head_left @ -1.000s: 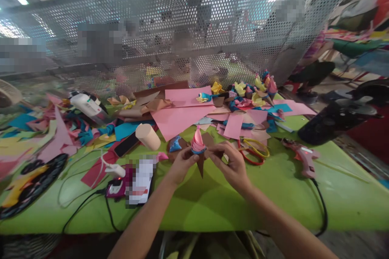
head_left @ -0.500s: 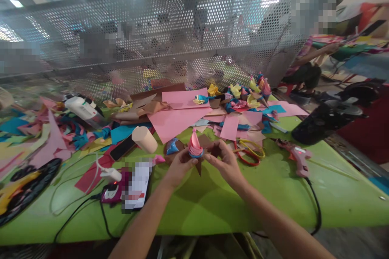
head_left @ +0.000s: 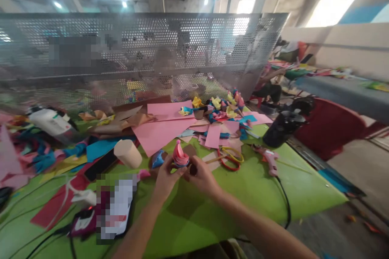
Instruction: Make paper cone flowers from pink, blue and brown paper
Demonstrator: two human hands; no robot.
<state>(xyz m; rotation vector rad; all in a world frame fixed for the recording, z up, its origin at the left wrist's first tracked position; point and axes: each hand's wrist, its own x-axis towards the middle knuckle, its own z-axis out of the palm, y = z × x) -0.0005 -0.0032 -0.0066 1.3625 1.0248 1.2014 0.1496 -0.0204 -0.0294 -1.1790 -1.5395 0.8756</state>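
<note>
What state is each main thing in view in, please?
Pink-and-blue paper piece: held, pink tip up.
Left hand: closed on the piece.
Right hand: fingers bent beside it.
Pink glue gun: lying down; heat cannot be told.
Purple power strip: red light lit.
Near phone: screen lit.

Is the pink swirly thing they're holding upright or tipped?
Upright: the pink swirly thing points its narrow tip up, above the left hand.

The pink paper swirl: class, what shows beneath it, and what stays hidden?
A blue band shows just beneath the pink paper swirl. What lies lower is mostly covered by the left hand and right hand.
</note>
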